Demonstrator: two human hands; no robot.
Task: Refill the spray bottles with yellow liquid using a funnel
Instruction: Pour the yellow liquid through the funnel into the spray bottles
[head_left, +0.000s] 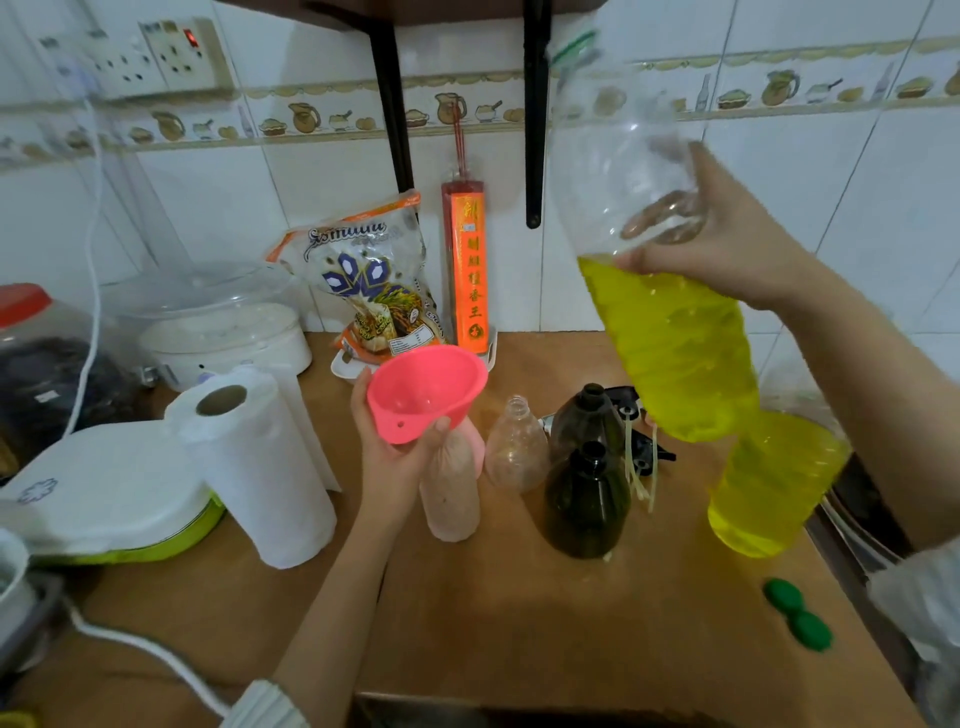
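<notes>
Here the left hand (395, 447) curls its fingers and thumb round the pink funnel (427, 392) in the middle of the frame; the funnel sits tilted at the mouth of a pale pinkish spray bottle (450, 493) standing on the wooden bench (519, 613). The right hand (727, 234), in the upper right of the frame, grips a large clear bottle of yellow liquid (670, 332), raised and tipped neck-down, with the liquid pooled in its lower half. Below it, at the right edge of the bench, stands a second bottle of yellow liquid (763, 493). Right of the pinkish bottle stand a small clear spray bottle (517, 447) and two dark spray bottles (587, 499), all uncapped. Spray heads with pale tubes (641, 457) lie just behind the dark pair. Two green caps (797, 613) lie at the lower right. A paper towel roll (260, 467) stands at the left.
</notes>
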